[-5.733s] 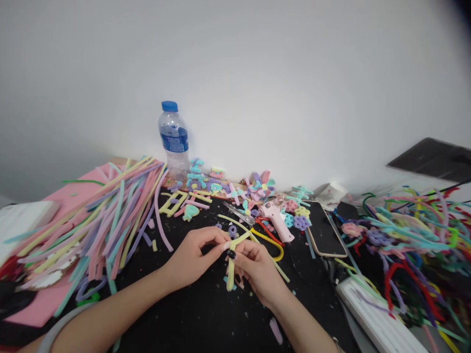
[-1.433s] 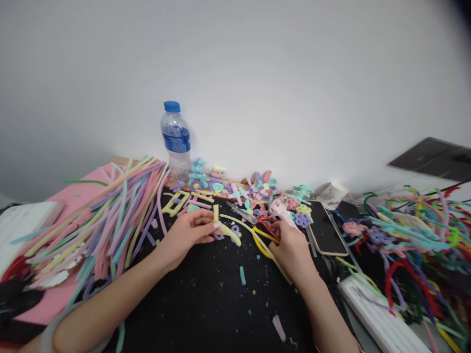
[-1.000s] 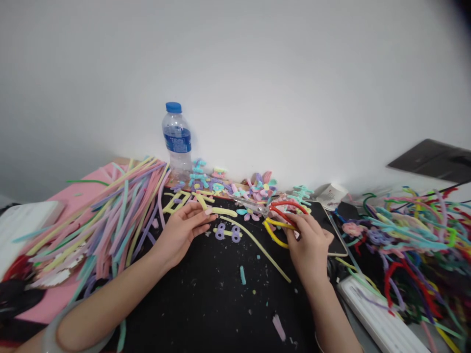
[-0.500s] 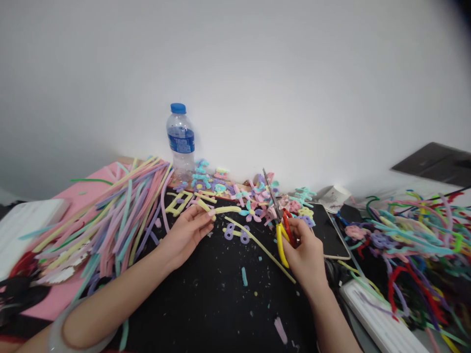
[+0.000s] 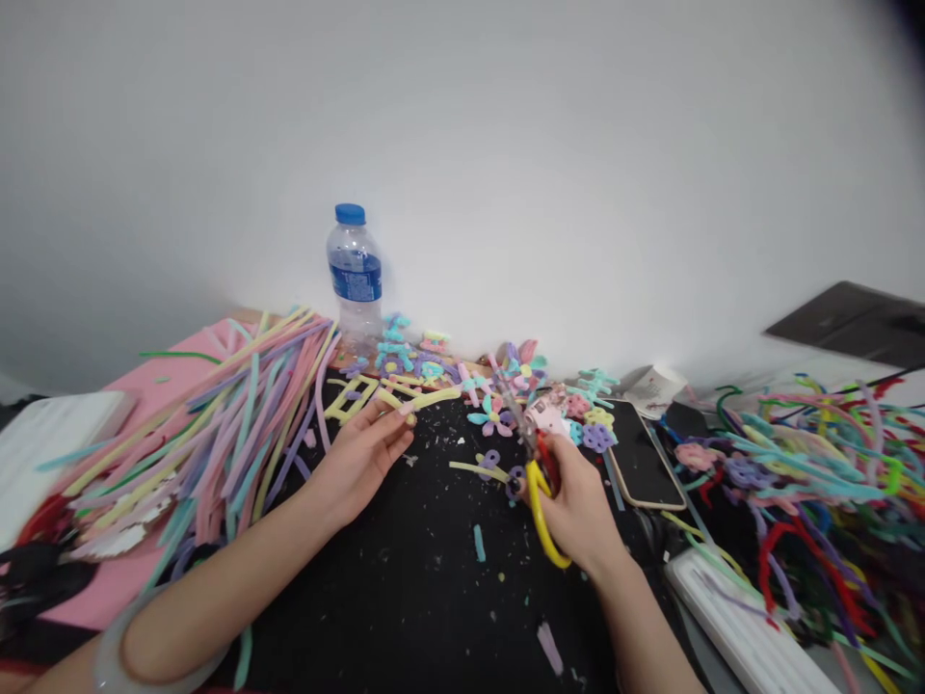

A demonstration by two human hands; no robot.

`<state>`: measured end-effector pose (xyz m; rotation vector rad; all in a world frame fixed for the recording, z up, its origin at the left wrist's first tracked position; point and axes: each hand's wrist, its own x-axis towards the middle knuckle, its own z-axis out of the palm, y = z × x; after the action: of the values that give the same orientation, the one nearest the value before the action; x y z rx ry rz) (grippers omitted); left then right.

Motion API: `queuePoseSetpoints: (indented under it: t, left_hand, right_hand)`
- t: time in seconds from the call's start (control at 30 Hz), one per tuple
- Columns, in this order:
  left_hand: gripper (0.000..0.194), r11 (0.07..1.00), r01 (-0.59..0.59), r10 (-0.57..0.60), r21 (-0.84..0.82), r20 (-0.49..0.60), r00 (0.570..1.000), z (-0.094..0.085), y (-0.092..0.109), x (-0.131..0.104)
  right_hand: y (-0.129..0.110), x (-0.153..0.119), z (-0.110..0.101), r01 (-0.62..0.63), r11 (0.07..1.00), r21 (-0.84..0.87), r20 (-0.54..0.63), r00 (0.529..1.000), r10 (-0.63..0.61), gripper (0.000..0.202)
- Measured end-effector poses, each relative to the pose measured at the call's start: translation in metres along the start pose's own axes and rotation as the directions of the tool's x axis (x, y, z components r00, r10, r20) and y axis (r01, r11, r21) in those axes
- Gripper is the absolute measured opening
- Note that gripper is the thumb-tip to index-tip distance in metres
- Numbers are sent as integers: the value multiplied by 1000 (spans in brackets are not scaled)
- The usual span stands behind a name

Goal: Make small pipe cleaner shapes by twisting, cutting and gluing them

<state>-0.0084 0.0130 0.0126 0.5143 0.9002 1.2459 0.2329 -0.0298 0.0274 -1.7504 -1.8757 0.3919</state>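
Note:
My left hand (image 5: 372, 458) pinches pale yellow pipe cleaner pieces (image 5: 426, 396) between thumb and fingertips, their free ends pointing right. My right hand (image 5: 582, 506) is closed round scissors (image 5: 545, 525) with yellow and red handles. Their blades point up and left, slightly blurred. Close by the right fingertips lies a yellow strip (image 5: 473, 469) with purple loops (image 5: 491, 461) on it; whether the fingers touch it I cannot tell. A yellow frame shape (image 5: 351, 400) lies just beyond the left hand.
Loose pipe cleaners (image 5: 246, 424) are heaped on the left. A water bottle (image 5: 356, 275) stands by the wall, beside small pipe cleaner flowers (image 5: 493, 416). Further right are a phone (image 5: 643, 463), a white power strip (image 5: 752, 627) and a tangled coloured pile (image 5: 802, 472). Scraps dot the black mat (image 5: 405, 598).
My right hand and the scissors have moved down and left. The purple-looped piece has shifted right, and the long yellow strip beside it no longer shows. The left hand has moved slightly left.

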Motion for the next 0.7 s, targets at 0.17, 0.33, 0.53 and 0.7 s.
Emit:
queuePoseSetpoints:
  t: [0.17, 0.33, 0.53, 0.7]
  left_hand:
    - [11, 1000, 16, -16, -10, 2, 1000, 1, 1, -1]
    - [12, 1000, 13, -13, -10, 41, 999, 2, -4, -2]
    - [16, 999, 19, -23, 42, 102, 994, 1, -9, -4]
    - [16, 999, 20, -23, 30, 126, 992, 1, -9, -5]
  right_hand:
    - [-11, -3, 15, 74, 994, -75, 79, 995, -68, 23]
    - [-15, -6, 19, 102, 992, -78, 93, 991, -95, 27]
    - [-16, -6, 21, 118, 991, -70, 64, 992, -113, 34]
    - [-14, -6, 21, 112, 992, -55, 91, 990, -107, 35]
